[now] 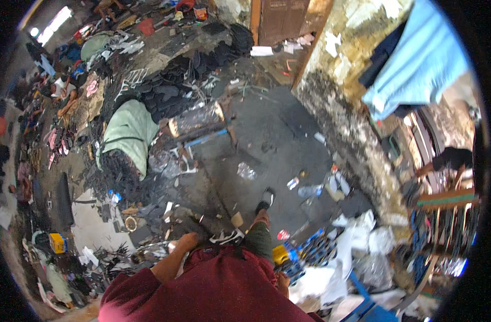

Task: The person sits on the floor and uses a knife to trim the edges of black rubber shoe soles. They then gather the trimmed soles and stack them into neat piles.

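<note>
My left hand (188, 241) hangs at my left side with its fingers curled in; whether anything is inside them is hidden. A white cut-out frame (227, 236) shows near it, in front of my maroon shirt (202, 284). On the other side, my right hand (283, 282) is partly covered by the shirt, and its fingers cannot be made out. Close to that hand are a blue plastic crate (318, 249) and a yellow object (281, 254). My foot in a dark sandal (266, 199) is stretched forward on the dark floor.
A pale green sack (128, 131) of black scraps stands ahead left, beside a worn roller-like bench (196, 119). Black cut pieces (170, 80) lie heaped behind. Plastic bottles (309, 191) litter the floor. Light blue cloth (417, 64) hangs at right; people work at both sides.
</note>
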